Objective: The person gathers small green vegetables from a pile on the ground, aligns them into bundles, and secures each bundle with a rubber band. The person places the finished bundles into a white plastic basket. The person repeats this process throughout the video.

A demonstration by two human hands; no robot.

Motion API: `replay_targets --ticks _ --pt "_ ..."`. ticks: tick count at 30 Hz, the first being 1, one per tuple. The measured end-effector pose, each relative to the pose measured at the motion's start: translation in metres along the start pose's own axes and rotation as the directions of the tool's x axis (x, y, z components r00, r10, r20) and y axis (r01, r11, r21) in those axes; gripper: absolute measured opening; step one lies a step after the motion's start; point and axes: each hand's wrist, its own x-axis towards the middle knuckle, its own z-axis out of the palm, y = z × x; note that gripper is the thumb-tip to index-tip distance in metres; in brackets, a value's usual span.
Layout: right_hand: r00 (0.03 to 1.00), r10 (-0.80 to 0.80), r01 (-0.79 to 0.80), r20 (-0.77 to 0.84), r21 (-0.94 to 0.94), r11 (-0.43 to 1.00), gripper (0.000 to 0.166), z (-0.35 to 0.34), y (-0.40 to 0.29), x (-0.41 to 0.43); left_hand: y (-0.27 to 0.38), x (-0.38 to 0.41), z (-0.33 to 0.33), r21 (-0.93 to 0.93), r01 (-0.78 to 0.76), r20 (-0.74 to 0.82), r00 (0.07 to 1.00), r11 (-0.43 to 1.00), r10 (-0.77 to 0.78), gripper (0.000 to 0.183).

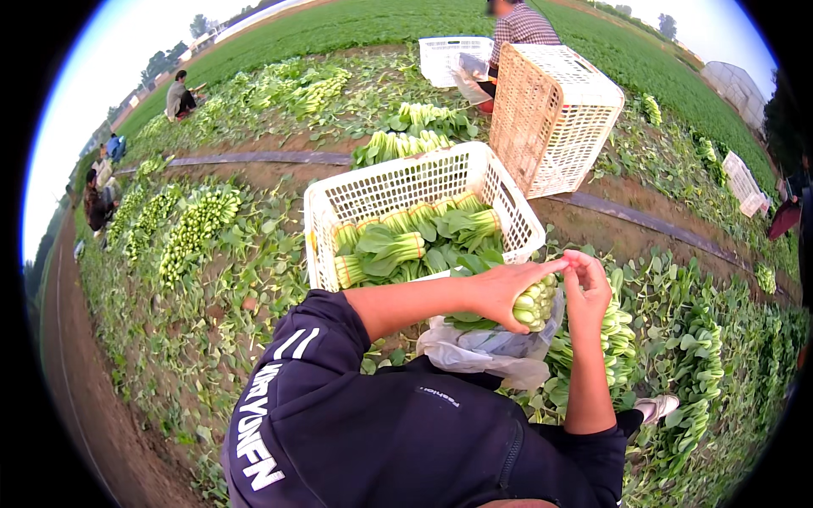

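Note:
My left hand (502, 293) is wrapped over a bunch of bok choy (535, 303), its pale stem ends facing right. The fingertips of my right hand (587, 279) meet the left fingertips just above the stem ends. Anything thin between those fingertips is too small to make out. Under the bunch, a clear plastic bag (489, 352) lies across my lap. Just ahead stands a white plastic crate (397, 174) with openwork walls. Inside it are several bok choy bundles (397, 249) tied with orange-red bands.
Tall white crates (559, 120) stand beyond the open crate. Loose bok choy lies in rows at right (695, 381) and left (197, 228). A dark irrigation hose (267, 157) crosses the soil. A person in a checked shirt (524, 26) crouches behind the crates.

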Motion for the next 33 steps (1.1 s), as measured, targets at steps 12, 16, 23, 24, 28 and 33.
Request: replay_targets --ticks 12,16,23,24,28,33 --pt "0.772 -0.526 0.635 0.356 -0.476 0.609 0.036 0.004 -0.053 -0.001 -0.002 0.008 0.005 0.08 0.166 0.04 0.985 0.983 -0.17 0.103" --pt "0.733 -0.553 0.661 0.395 -0.226 0.715 0.04 0.037 -0.072 -0.051 -0.009 0.005 0.005 -0.097 0.223 0.067 0.974 0.97 -0.217 0.09" --pt "0.957 -0.203 0.29 0.208 -0.661 0.691 0.022 -0.065 0.036 -0.065 -0.006 0.0 0.007 0.053 0.144 0.014 0.989 0.988 -0.145 0.116" --pt "0.956 -0.177 0.29 0.234 -0.655 0.698 0.022 -0.064 0.035 -0.07 -0.006 0.001 0.008 0.101 0.116 0.017 0.993 0.988 -0.118 0.115" --pt "0.954 -0.053 0.238 0.294 -0.641 0.73 0.026 -0.053 0.022 -0.068 -0.005 0.004 0.01 0.046 0.126 -0.01 0.992 0.991 -0.125 0.112" --pt "0.943 0.048 0.168 0.329 -0.597 0.785 0.039 -0.042 0.017 -0.053 -0.007 -0.002 0.009 -0.045 0.179 -0.031 0.983 0.983 -0.181 0.115"
